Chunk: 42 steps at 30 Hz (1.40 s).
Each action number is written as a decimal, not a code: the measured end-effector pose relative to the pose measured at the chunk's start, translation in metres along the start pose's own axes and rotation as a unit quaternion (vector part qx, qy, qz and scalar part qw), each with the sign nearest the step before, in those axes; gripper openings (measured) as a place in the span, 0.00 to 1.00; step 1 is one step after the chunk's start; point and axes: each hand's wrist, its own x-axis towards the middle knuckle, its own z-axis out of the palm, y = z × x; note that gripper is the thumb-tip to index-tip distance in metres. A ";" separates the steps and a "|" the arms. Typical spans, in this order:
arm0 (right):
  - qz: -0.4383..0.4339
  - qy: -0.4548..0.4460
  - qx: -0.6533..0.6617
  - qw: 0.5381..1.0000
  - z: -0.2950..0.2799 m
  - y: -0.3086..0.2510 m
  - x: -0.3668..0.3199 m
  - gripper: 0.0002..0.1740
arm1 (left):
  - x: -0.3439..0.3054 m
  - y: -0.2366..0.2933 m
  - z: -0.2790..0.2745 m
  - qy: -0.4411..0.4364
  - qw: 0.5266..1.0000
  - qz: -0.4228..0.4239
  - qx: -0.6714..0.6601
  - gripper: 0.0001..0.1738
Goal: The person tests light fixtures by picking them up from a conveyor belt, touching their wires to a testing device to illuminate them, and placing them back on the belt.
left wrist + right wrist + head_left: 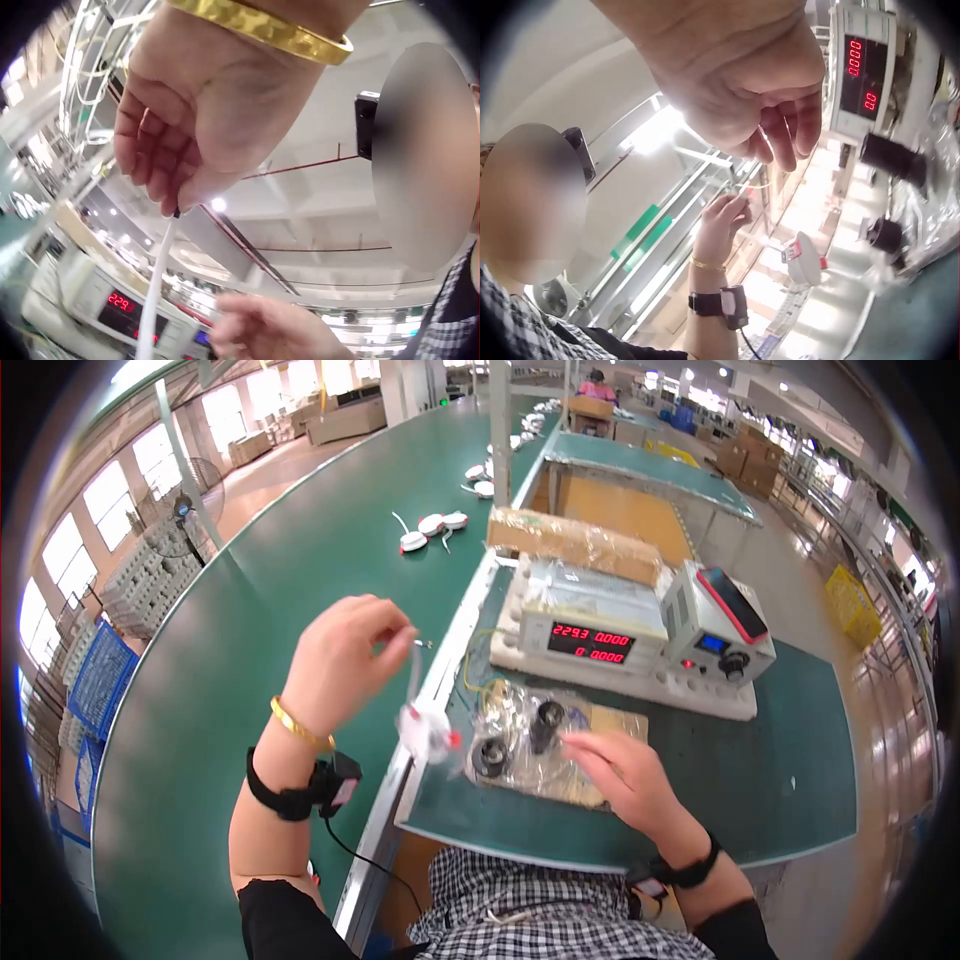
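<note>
My left hand (345, 660) pinches the end of a white cable (155, 289) between thumb and fingers. From that cable hangs a round white device (805, 259) with red parts at its edges, over the bench's metal edge; it looks blurred in the head view. My right hand (630, 780) is held above the right bench, fingers loosely bent and holding nothing. Just left of it stand two black cylindrical sockets, one taller (546, 726) and one shorter (491, 757), on a plastic-wrapped board (600, 797).
Behind the sockets sits a power meter (592, 643) with red digits, next to a grey box with a knob (735, 663) that carries a red-edged phone-like object (732, 605). More white devices (413, 542) lie along the green belt (290, 580). A wrapped carton (575, 545) lies behind the meter.
</note>
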 end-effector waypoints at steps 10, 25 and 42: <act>0.196 0.046 0.211 0.957 0.008 -0.023 -0.030 0.09 | -0.049 0.111 0.092 -0.042 0.959 0.060 -0.275 0.05; 0.195 0.327 0.370 0.847 0.002 0.029 -0.048 0.12 | -0.156 0.148 0.193 -0.230 0.574 -0.290 -0.730 0.25; 0.327 0.023 -0.230 0.916 -0.013 0.085 -0.058 0.13 | -0.162 0.139 0.216 -0.319 0.548 -0.312 -0.708 0.21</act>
